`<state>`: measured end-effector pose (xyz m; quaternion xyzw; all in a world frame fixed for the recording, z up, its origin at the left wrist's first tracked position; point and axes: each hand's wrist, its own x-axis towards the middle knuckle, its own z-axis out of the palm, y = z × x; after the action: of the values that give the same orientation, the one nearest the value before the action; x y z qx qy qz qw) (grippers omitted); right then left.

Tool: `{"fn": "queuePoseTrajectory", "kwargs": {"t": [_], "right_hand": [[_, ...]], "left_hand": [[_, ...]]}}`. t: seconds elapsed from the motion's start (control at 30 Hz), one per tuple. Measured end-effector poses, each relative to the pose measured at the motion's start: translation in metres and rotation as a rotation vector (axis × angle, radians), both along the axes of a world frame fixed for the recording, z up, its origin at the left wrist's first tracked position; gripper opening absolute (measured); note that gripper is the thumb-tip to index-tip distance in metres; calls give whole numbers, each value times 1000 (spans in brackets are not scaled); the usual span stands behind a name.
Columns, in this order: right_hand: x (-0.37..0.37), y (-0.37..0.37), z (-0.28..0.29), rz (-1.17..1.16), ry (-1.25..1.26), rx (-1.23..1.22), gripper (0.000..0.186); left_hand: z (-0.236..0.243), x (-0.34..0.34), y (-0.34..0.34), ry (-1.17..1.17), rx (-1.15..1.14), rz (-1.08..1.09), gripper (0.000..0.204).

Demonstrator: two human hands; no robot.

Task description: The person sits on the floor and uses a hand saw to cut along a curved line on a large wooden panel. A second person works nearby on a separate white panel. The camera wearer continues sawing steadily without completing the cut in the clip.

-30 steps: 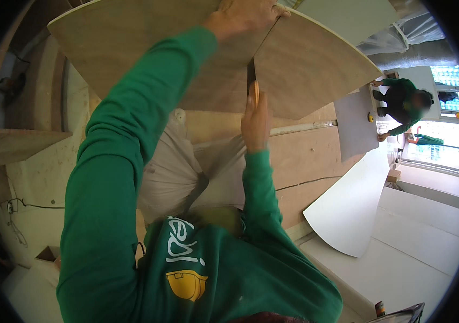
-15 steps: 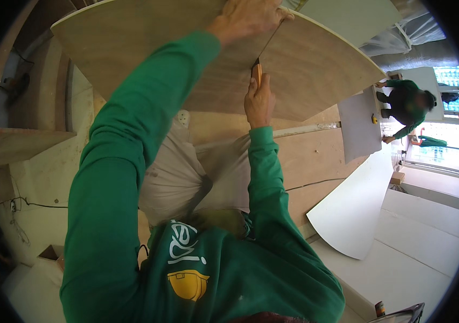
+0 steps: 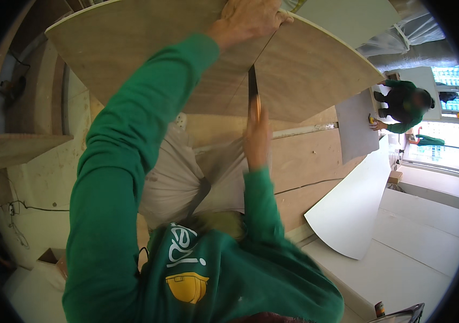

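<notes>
A large brown plywood panel (image 3: 186, 70) with a curved pale far edge lies across in front of me. My left hand (image 3: 251, 20) is closed over that far edge, its thumb beside a dark cut. In my right hand (image 3: 257, 134), blurred by motion, is the wooden handle of a handsaw (image 3: 253, 83). The saw's dark blade points away from me, its tip at the near end of the cut. From there a faint line runs on across the panel toward me.
A person in green (image 3: 406, 105) crouches at the right, a hand at a yellow tape measure (image 3: 371, 119) on a grey sheet (image 3: 356, 132). A white curved panel (image 3: 353, 207) lies nearer. Brown boards with a dark cable (image 3: 310, 184) are under my right arm; wooden framing (image 3: 30, 102) stands left.
My right hand has drawn the handsaw back toward me, baring more of its blade. My left hand stays on the panel edge. The other person's hand has moved to the tape measure.
</notes>
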<state>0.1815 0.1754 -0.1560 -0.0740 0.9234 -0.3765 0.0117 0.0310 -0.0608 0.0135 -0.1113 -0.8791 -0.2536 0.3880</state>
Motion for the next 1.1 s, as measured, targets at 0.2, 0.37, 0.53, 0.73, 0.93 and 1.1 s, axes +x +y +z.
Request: {"fn": "queuePoseTrajectory", "kwargs": {"t": [0.2,0.37,0.53,0.73,0.93,1.1], "right_hand": [[-29,-27,-10,0,79,-38,39],[96,64,10,29,-80,-1,37],[93,63,12,101,183,-19,30],[-74,-48,-1,7,163,23,28],[43,34,-10,88,157,48,35],[123,78,41,28,-207,-17,40]], "left_hand": [[3,2,-8,-35,-9,20,42],[0,-6,-10,-37,14,30,43],[-2,-1,-7,-60,-9,78,47],[0,-5,-4,-48,11,26,46],[-8,-20,-16,-79,-37,60,40],[-5,-5,-14,-43,3,51,37]]}}
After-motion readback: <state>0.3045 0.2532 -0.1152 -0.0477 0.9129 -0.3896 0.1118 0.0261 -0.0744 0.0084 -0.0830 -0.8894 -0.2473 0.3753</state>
